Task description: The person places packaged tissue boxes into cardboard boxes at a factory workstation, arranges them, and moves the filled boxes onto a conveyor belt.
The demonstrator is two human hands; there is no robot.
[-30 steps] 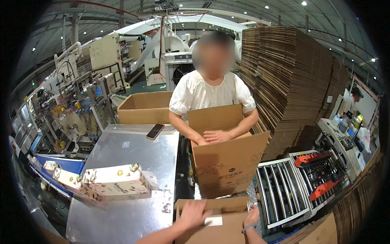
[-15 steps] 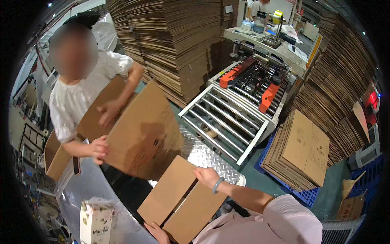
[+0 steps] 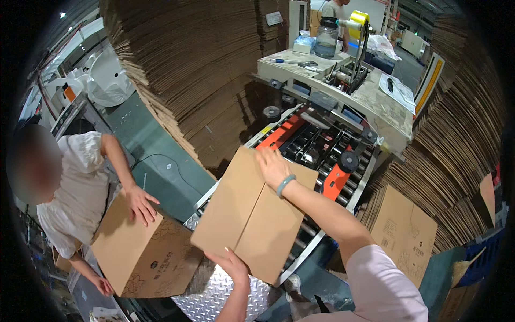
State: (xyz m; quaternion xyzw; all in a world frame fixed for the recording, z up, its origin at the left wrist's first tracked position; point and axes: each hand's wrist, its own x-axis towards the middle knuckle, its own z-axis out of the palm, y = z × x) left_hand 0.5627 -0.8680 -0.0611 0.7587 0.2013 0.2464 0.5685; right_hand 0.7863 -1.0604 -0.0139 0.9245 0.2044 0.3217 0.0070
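Note:
A brown cardboard box point(image 3: 241, 214) with its two top flaps folded in sits tilted between my hands, over the near end of the roller conveyor point(image 3: 316, 228). My right hand point(image 3: 273, 167), with a grey-blue bracelet at the wrist, grips its far edge with the fingers over the top. At the near edge, my left hand point(image 3: 230, 264) holds the lower side; some of its fingertips lie against the cardboard. A narrow seam runs between the flaps. Whether the box rests on the rollers is hidden beneath it.
Left of me a person in white point(image 3: 75, 188) has both hands at a printed carton point(image 3: 155, 257). Ahead stands a taping machine point(image 3: 343, 80) with orange side guides point(image 3: 337, 181). Tall stacks of flat cardboard point(image 3: 182, 70) rise beside it; a lower pile point(image 3: 405, 231) lies right.
My hands have carried the box forward and to the right, from beside the metal table to the conveyor. The view has turned, and the person's carton is now lower and more closed.

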